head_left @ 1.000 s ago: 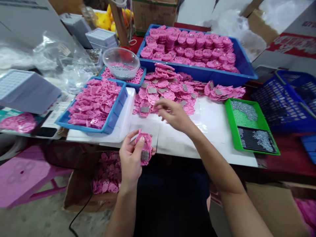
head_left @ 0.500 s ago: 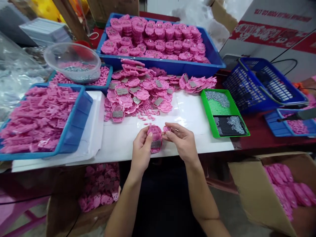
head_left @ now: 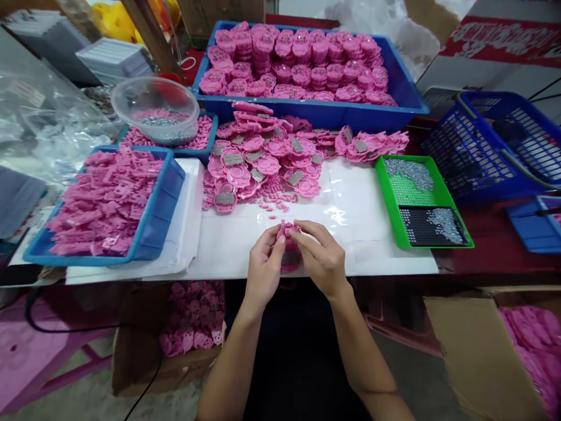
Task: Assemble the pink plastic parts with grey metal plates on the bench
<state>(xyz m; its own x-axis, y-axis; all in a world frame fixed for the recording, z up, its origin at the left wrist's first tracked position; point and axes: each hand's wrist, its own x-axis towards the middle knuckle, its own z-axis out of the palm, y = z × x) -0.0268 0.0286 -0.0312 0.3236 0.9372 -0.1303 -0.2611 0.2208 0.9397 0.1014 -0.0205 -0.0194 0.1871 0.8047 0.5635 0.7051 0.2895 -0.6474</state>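
My left hand (head_left: 266, 257) grips the left side of a pink plastic casing (head_left: 290, 261) with a grey plate, just above the front edge of the white table sheet. With closed fingers, my right hand (head_left: 322, 254) presses a small pink plastic part (head_left: 287, 229) against the top of that casing. The fingers partly hide the small part, so its exact fit cannot be made out. Beyond my hands lie several tiny pink pieces (head_left: 276, 202) and a heap of similar pink casings (head_left: 263, 158) with grey plates.
A green tray (head_left: 392, 219) of small metal pieces stands right. At left are a blue bin (head_left: 153, 228) of pink parts and a clear bowl (head_left: 118, 102). A large blue tray (head_left: 307, 111) of stacked pink casings stands behind; a blue basket (head_left: 473, 158) is far right.
My right hand has moved left, bringing the small pink part from beside the casing onto its top. The whole view has shifted, so the table things appear further right.
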